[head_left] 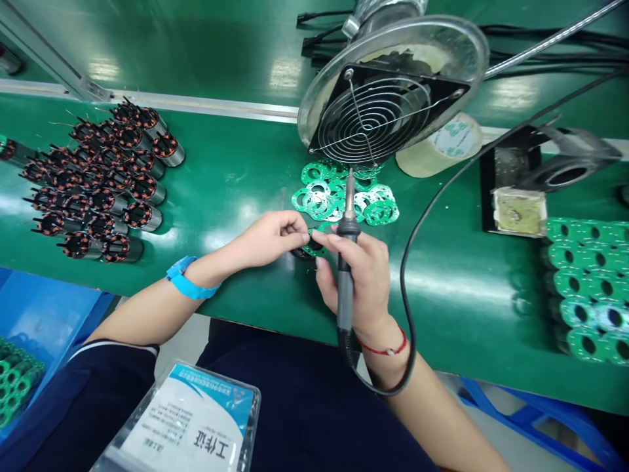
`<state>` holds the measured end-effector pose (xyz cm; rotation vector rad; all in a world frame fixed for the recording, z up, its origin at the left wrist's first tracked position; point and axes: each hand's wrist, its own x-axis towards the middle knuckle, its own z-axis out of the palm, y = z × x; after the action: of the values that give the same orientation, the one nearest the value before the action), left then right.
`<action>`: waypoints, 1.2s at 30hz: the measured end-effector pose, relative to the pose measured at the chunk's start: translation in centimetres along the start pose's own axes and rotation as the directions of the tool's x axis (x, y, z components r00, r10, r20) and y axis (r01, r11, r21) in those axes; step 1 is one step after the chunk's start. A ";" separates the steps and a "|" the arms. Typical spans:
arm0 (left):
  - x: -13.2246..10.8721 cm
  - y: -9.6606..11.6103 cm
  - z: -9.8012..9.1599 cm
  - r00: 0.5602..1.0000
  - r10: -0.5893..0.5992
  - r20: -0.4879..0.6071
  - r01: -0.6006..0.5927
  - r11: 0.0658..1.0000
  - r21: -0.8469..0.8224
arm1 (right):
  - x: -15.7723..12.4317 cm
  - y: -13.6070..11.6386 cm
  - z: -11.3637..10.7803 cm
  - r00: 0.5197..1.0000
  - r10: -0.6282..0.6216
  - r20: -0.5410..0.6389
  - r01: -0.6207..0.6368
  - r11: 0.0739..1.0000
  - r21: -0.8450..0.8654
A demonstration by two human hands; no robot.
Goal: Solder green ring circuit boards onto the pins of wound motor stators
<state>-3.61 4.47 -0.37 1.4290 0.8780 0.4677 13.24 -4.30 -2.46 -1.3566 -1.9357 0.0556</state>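
Note:
In my right hand (366,275) is a soldering iron (345,288), its tip pointing away from me and upward in the view. The fingertips of that hand also reach a green ring-shaped circuit board (313,248). My left hand (275,239) pinches at the left side of this board, with thumb and fingers together. Below the board shows the dark edge of a motor stator, mostly hidden by my fingers. Just beyond my hands lies a loose heap of green and white ring boards (324,196).
A fume extractor fan (368,124) hangs over the heap. Wound stators (113,177) stand grouped at left. On the right are a tape roll (442,147), a soldering stand with sponge (519,213) and rows of board-topped stators (590,282). The iron's cable (405,295) loops beside my right wrist.

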 end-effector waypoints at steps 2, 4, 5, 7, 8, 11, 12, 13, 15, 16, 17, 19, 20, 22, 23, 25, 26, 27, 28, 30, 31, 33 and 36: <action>0.0 0.0 -0.2 1.000 -0.011 0.000 0.011 1.000 0.001 | 0.0 -0.1 -0.1 1.000 -0.002 -0.004 0.002 1.000 0.015; 0.0 -0.1 -0.2 0.999 -0.014 -0.032 0.015 0.999 0.036 | 0.0 -0.1 -0.1 1.000 -0.016 0.013 0.015 0.998 0.065; 0.0 -0.2 -0.2 0.998 -0.012 -0.056 0.015 0.998 0.062 | -0.1 -0.2 -0.1 1.000 -0.012 0.014 0.011 0.995 0.095; 0.1 -0.3 -0.1 0.995 0.004 -0.098 0.008 0.993 0.118 | -0.3 -0.1 -0.2 0.999 0.037 -0.020 -0.033 0.986 0.163; 0.1 -0.4 0.0 0.994 0.015 -0.111 0.001 0.990 0.143 | -0.5 -0.1 -0.2 0.996 0.079 -0.050 -0.068 0.978 0.199; 0.1 -0.5 0.0 0.990 0.050 -0.132 -0.021 0.976 0.216 | -1.3 0.2 -0.3 0.963 0.227 -0.145 -0.171 0.932 0.320; 0.0 -0.5 -0.1 0.989 0.060 -0.134 -0.027 0.971 0.238 | -1.6 0.2 -0.3 0.946 0.273 -0.172 -0.198 0.912 0.359; 0.0 -0.6 -0.1 0.988 0.070 -0.135 -0.034 0.966 0.255 | -1.9 0.3 -0.3 0.930 0.307 -0.204 -0.211 0.896 0.390; 0.0 -0.6 -0.2 0.988 0.083 -0.131 -0.045 0.961 0.272 | -2.3 0.4 -0.3 0.903 0.334 -0.269 -0.200 0.883 0.426; 0.0 -0.7 -0.2 0.988 0.085 -0.129 -0.047 0.961 0.272 | -2.4 0.4 -0.2 0.898 0.328 -0.294 -0.185 0.886 0.426; 0.0 -0.7 -0.2 0.988 0.086 -0.128 -0.049 0.962 0.270 | -2.5 0.4 -0.2 0.896 0.319 -0.309 -0.172 0.891 0.421; 0.0 -0.8 -0.2 0.988 0.085 -0.126 -0.049 0.963 0.267 | -2.5 0.4 -0.1 0.896 0.312 -0.316 -0.160 0.890 0.427; 0.1 -0.8 -0.2 0.989 0.083 -0.126 -0.047 0.963 0.264 | -2.5 0.4 -0.1 0.895 0.315 -0.315 -0.158 0.886 0.437; 0.1 -0.9 -0.2 0.988 0.081 -0.128 -0.045 0.965 0.260 | -2.4 0.4 -0.2 0.895 0.316 -0.314 -0.148 0.876 0.459; 0.1 -0.9 -0.2 0.988 0.081 -0.129 -0.045 0.964 0.260 | -2.4 0.4 -0.3 0.897 0.312 -0.312 -0.142 0.874 0.465; 0.1 -0.8 -0.2 0.988 0.085 -0.128 -0.048 0.963 0.266 | -2.4 0.4 -0.4 0.905 0.297 -0.303 -0.131 0.875 0.466; 0.1 -0.8 -0.2 0.988 0.088 -0.127 -0.051 0.961 0.270 | -2.4 0.3 -0.4 0.908 0.288 -0.303 -0.124 0.878 0.463; 0.1 -0.8 -0.2 0.988 0.090 -0.124 -0.053 0.960 0.273 | -2.4 0.3 -0.4 0.910 0.280 -0.307 -0.117 0.881 0.459; 0.1 -0.7 -0.2 0.989 0.090 -0.121 -0.054 0.960 0.276 | -2.3 0.2 -0.4 0.910 0.275 -0.310 -0.111 0.882 0.457; 0.1 -0.6 -0.2 0.989 0.090 -0.120 -0.053 0.958 0.280 | -2.1 0.1 -0.4 0.913 0.285 -0.293 -0.121 0.873 0.472; 0.1 -0.6 -0.2 0.989 0.090 -0.119 -0.053 0.958 0.283 | -1.9 0.0 -0.3 0.917 0.294 -0.269 -0.140 0.870 0.473; 0.2 -0.6 -0.2 0.988 0.095 -0.120 -0.057 0.956 0.288 | -1.4 0.0 -0.3 0.944 0.280 -0.173 -0.180 0.880 0.440; 0.3 -0.8 -0.2 0.987 0.098 -0.125 -0.059 0.956 0.289 | -0.5 0.2 -0.1 0.985 0.164 0.055 -0.173 0.933 0.315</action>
<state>-3.80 4.75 -1.17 1.7159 1.0335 0.5204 13.50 -4.68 -2.74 -1.3016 -1.7368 0.4547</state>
